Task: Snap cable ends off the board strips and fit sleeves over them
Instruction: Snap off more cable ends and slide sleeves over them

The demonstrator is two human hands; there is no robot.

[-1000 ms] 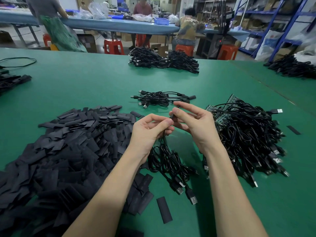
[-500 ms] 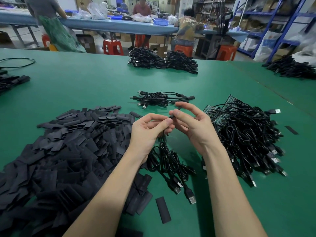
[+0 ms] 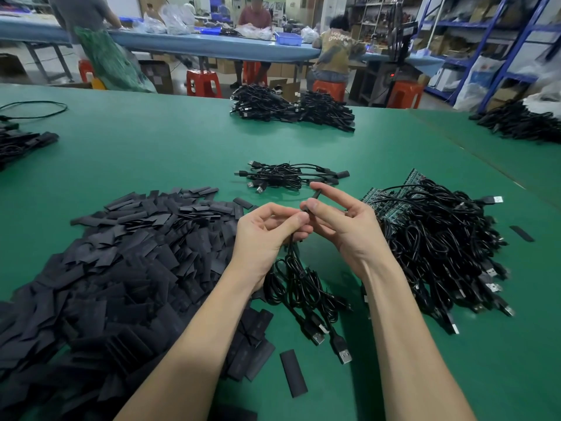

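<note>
Above the green table (image 3: 170, 153) my left hand (image 3: 264, 235) grips a bunch of black cables (image 3: 300, 287) that hangs down, its USB plugs resting on the table. My right hand (image 3: 343, 220) pinches a black sleeve (image 3: 314, 198) at the top end of one cable, between thumb and forefinger. A big heap of flat black sleeves (image 3: 121, 262) lies to the left. To the right lies a pile of black cables (image 3: 440, 247) on green board strips (image 3: 391, 197).
A small bundle of sleeved cables (image 3: 291, 176) lies just beyond my hands. More cable piles sit at the far middle (image 3: 291, 109), far right (image 3: 522, 123) and left edge (image 3: 21, 144). Loose sleeves lie near my forearms (image 3: 293, 373). People work at a blue table behind.
My hands stay together over the bunch. The right fingers have shifted slightly along the sleeve at the cable end; the bunch hangs as before.
</note>
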